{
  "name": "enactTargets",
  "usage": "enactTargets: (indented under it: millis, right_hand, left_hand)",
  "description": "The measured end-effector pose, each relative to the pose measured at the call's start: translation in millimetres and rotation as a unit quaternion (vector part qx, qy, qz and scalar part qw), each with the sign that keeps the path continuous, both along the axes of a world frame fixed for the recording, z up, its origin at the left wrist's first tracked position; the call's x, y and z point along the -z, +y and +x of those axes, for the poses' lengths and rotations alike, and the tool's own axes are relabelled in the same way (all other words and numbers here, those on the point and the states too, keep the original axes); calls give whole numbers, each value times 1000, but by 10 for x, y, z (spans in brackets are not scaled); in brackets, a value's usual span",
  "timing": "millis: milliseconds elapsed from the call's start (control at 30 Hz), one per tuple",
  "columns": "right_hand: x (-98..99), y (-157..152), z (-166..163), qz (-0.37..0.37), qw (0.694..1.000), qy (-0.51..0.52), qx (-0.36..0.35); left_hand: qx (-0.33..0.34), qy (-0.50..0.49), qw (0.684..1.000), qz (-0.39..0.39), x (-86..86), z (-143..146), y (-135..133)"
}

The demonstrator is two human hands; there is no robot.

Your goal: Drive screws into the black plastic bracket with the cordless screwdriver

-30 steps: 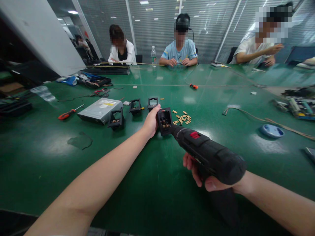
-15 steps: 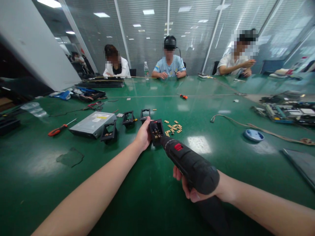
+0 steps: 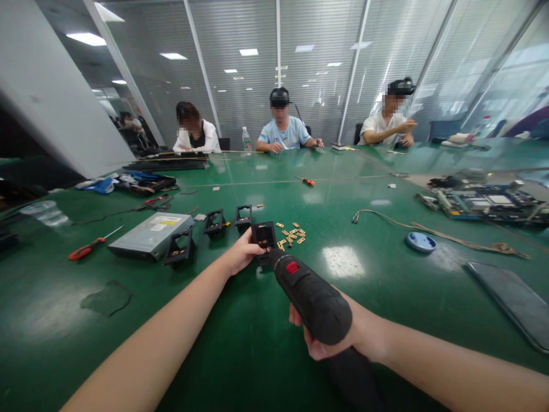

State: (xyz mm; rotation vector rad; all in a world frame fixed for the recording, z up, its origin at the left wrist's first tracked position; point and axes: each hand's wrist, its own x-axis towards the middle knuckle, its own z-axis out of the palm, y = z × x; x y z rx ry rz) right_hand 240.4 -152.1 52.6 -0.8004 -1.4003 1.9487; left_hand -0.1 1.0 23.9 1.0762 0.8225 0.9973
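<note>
On green table (image 3: 240,349), black housing (image 3: 263,236) against left fingers (image 3: 251,247), drill (image 3: 312,296) beside.

L hand (image 3: 240,256) outstretched, fingers curled, R hand (image 3: 332,337) clenched, arms fwd

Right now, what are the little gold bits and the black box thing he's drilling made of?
The gold bits look like thin brass or copper: flat, shiny, yellow metal. The black frame held by the left hand seems moulded plastic, matte and dark. The electric screwdriver in the right hand has a dull, grippy-looking black plastic body.
</note>
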Motion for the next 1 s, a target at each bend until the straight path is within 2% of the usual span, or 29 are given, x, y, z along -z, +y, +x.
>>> enactTargets:
  millis: [333, 667, 867, 1000]
  right_hand:
    - [-34, 10, 25, 21, 999, -28, 2]
    - [-8, -2, 36, -6, 1000, -18, 10]
    - [-16, 30, 46, 9, 1000, -19, -11]
    - [-30, 38, 52, -20, 999, -23, -35]
  left_hand:
    - [-17, 68, 996, 47, 143, 13, 66]
    - [-10, 72, 996, 58, 100, 20, 54]
    - [-2, 99, 993, 70, 143, 23, 88]
    - [6, 120, 990, 77, 163, 11, 117]
